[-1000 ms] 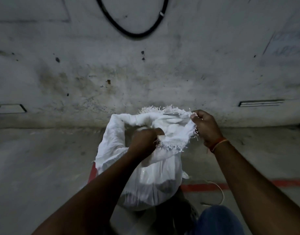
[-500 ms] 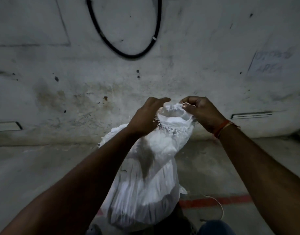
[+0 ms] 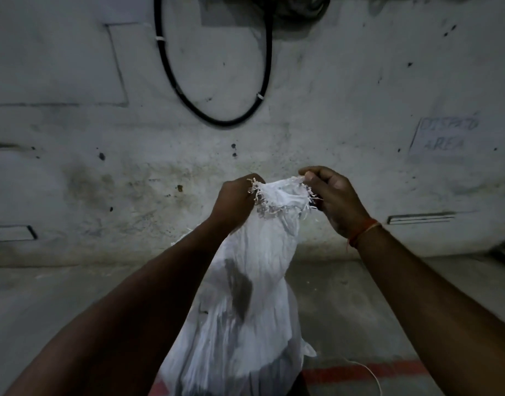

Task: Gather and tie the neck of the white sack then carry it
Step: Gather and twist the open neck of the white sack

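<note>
The white woven sack (image 3: 245, 324) stands on the floor in front of me, its body creased and pulled upward into a narrowing neck. Its frayed top edge (image 3: 277, 195) is stretched between my two hands at chest height. My left hand (image 3: 234, 201) grips the left side of that edge. My right hand (image 3: 331, 195), with an orange thread at the wrist, pinches the right side. The mouth of the sack stays slightly open between them. A dark shadow or stain shows on the sack's front.
A stained concrete wall (image 3: 131, 167) rises close behind the sack, with a black cable loop (image 3: 217, 121) hanging on it. A red floor line (image 3: 359, 372) runs under the sack, and a thin white string (image 3: 371, 372) lies on it to the right.
Both hands have lifted the sack's top edge higher and pulled it upright, so the folded-over mouth is now stretched up into a neck. My view has tilted upward.
</note>
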Motion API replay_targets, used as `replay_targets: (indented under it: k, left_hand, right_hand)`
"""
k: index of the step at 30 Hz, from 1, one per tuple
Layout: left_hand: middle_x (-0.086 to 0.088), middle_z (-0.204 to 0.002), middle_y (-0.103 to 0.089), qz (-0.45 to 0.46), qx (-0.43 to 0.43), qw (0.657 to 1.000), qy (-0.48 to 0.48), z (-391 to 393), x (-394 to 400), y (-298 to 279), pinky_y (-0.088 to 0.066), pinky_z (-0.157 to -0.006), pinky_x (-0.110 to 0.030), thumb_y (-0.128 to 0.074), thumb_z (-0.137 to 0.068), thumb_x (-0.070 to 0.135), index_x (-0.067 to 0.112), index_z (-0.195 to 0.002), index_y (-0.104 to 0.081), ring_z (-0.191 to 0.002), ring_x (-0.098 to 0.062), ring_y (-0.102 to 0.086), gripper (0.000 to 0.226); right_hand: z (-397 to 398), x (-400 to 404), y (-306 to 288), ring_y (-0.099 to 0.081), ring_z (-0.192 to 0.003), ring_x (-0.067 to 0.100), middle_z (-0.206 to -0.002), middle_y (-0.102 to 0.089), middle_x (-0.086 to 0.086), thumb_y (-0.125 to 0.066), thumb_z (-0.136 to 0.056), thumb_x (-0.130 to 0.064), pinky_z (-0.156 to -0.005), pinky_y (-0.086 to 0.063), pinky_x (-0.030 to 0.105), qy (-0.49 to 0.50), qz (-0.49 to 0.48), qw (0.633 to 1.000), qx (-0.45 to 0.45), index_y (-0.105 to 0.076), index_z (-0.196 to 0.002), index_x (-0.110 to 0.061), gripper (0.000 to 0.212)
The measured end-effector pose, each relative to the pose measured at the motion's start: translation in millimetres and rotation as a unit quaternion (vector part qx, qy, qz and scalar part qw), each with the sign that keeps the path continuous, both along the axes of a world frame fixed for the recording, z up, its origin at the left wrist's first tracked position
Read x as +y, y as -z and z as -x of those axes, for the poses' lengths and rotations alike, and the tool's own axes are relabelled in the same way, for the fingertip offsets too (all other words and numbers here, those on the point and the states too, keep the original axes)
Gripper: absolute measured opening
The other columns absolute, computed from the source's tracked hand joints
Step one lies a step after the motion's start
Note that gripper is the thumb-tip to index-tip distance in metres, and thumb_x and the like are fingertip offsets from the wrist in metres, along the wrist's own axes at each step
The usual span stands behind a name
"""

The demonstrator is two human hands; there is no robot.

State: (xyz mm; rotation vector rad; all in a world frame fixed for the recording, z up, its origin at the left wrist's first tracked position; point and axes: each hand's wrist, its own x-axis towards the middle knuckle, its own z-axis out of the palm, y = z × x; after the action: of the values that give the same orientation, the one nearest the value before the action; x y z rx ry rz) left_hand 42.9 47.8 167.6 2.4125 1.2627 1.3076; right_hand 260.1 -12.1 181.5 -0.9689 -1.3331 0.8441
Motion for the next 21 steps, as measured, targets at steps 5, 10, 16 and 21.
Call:
replay_targets:
  k: [5,10,16,21]
  left_hand:
    - [0.008,-0.086,-0.072,-0.003,-0.028,1.0,0.007,5.7,8.7,-0.1,-0.039,-0.069,-0.001,-0.061,-0.085,0.002,0.016,-0.09,-0.071,-0.08,0.0,-0.062,0.018]
    - [0.007,-0.088,-0.072,-0.012,0.008,0.999,0.051,1.4,2.6,-6.9,-0.049,-0.075,-0.024,-0.056,-0.086,0.002,0.017,-0.092,-0.067,-0.081,-0.012,-0.068,0.02]
    - [0.004,-0.097,-0.072,0.062,0.105,0.992,0.042,19.0,7.6,-13.8,-0.048,-0.075,-0.024,-0.079,-0.076,0.046,0.025,-0.105,-0.067,-0.089,-0.013,-0.068,0.038]
    - [-0.012,-0.108,-0.067,0.054,0.268,0.962,-0.022,34.5,15.6,-9.3,-0.042,-0.081,-0.03,-0.077,-0.08,0.046,0.012,-0.107,-0.069,-0.103,-0.027,-0.06,0.044]
  right_hand:
    - [7.2,0.1,24.9,-0.064,-0.113,0.003,-0.128,-0.065,-0.008,-0.088,-0.068,-0.04,-0.093,-0.054,0.021,-0.02,0.012,0.994,-0.105,-0.046,-0.141,-0.022,0.085]
    - [29.3,15.1,39.4,-0.068,-0.113,0.016,-0.12,-0.073,0.001,-0.085,-0.075,-0.021,-0.104,-0.051,0.045,0.003,-0.011,0.995,-0.103,-0.071,-0.116,-0.02,0.043]
    - [40.6,25.5,34.1,-0.072,-0.106,0.016,-0.109,-0.077,0.003,-0.079,-0.082,-0.007,-0.098,-0.055,0.036,0.034,-0.045,0.998,-0.026,-0.075,-0.11,-0.009,0.028]
    - [40.3,27.4,40.2,-0.072,-0.1,0.012,-0.103,-0.077,-0.003,-0.071,-0.087,-0.002,-0.089,-0.055,0.023,0.023,-0.053,0.997,0.047,-0.074,-0.105,-0.014,0.022]
